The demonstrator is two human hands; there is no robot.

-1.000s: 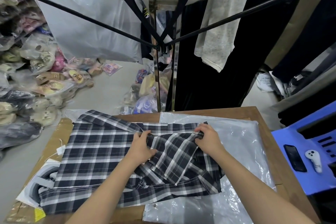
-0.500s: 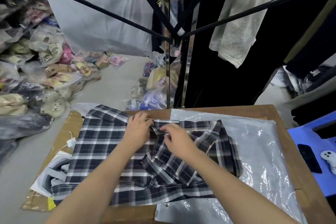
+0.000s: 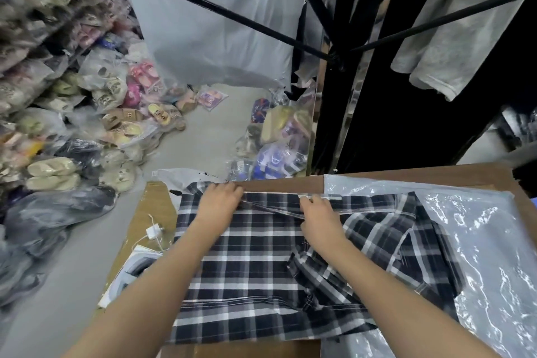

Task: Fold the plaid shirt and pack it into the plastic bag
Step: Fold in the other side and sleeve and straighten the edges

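The black-and-white plaid shirt (image 3: 250, 267) lies spread on the wooden table (image 3: 284, 182), its right part bunched in loose folds. A clear plastic bag (image 3: 479, 241) lies flat under the shirt's right side and reaches to the table's right edge. My left hand (image 3: 218, 202) rests on the shirt's far edge near the left corner, fingers curled over the fabric. My right hand (image 3: 319, 213) lies palm down on a folded strip at the far edge, fingers curled on the cloth.
Brown cardboard (image 3: 151, 212) and a white tag on a string (image 3: 154, 232) lie left of the shirt. Bagged sandals (image 3: 116, 125) pile on the floor at left. Black hangers (image 3: 334, 55) and hanging clothes (image 3: 450, 38) crowd overhead beyond the table.
Both hands have slid left along the shirt's far edge, and the right sleeve part has been drawn in across the shirt's body. My view has turned left.
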